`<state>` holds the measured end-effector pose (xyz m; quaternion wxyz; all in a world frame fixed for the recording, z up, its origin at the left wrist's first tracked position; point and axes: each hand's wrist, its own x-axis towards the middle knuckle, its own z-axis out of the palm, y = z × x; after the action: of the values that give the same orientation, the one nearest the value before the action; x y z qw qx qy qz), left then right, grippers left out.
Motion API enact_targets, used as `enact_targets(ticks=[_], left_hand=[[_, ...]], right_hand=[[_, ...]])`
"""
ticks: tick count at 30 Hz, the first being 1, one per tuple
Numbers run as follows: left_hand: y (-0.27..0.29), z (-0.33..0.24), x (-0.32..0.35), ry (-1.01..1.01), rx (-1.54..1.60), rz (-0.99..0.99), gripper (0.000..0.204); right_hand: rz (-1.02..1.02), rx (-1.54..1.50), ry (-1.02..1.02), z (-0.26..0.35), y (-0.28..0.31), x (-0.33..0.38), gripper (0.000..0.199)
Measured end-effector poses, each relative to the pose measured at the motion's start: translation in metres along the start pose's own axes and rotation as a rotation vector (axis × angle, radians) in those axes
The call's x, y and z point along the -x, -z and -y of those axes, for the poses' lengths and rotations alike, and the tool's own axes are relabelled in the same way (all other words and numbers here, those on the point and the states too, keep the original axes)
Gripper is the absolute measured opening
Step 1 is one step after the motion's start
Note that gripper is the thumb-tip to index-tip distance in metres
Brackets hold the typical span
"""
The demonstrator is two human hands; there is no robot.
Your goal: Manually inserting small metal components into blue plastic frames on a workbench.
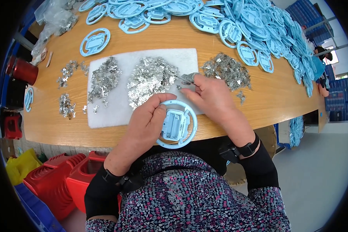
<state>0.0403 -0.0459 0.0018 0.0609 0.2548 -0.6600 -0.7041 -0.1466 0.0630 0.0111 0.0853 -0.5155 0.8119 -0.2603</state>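
Observation:
My left hand is closed on the rim of a light blue plastic steering-wheel-shaped part, with a boxy compartment in its middle. The part is tilted at the table's near edge. My right hand pinches a thin dark metal tool, which looks like tweezers, just above and right of the part. Its tip points at a heap of small shiny metal pieces on a white foam sheet. One small metal piece shows near my right thumb; whether it is held I cannot tell.
More metal pieces lie in a heap on the sheet's left, a darker heap to its right, and small clusters farther left. Many blue parts pile up at the far side. Red stools stand below left; a person is far right.

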Motion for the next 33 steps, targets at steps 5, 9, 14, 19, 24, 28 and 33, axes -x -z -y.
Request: enact_targets(ticks=[5, 9, 14, 19, 24, 28, 33], left_hand=[[-0.003, 0.007, -0.003, -0.075, -0.006, -0.021, 0.032], [-0.003, 0.008, -0.003, -0.107, -0.012, -0.029, 0.031], [-0.006, 0.005, -0.003, -0.086, 0.023, -0.053, 0.032], [-0.004, -0.002, -0.004, -0.081, -0.062, -0.033, 0.032], [-0.007, 0.0, -0.018, -0.166, -0.159, -0.055, 0.032], [-0.007, -0.001, -0.025, -0.173, -0.229, -0.061, 0.031], [-0.006, 0.003, -0.029, -0.133, -0.195, -0.027, 0.032]], right_hand=[[0.056, 0.175, 0.067, 0.004, -0.006, -0.002, 0.028], [0.061, 0.175, 0.051, 0.006, -0.008, -0.006, 0.024], [-0.008, 0.085, 0.044, -0.002, -0.008, -0.006, 0.033], [0.116, -0.183, -0.104, 0.005, 0.018, 0.001, 0.038], [0.125, -0.279, -0.155, 0.009, 0.037, 0.012, 0.038], [0.23, -0.223, -0.099, 0.018, 0.048, 0.014, 0.035], [0.263, -0.063, 0.034, 0.021, 0.043, 0.01, 0.03]])
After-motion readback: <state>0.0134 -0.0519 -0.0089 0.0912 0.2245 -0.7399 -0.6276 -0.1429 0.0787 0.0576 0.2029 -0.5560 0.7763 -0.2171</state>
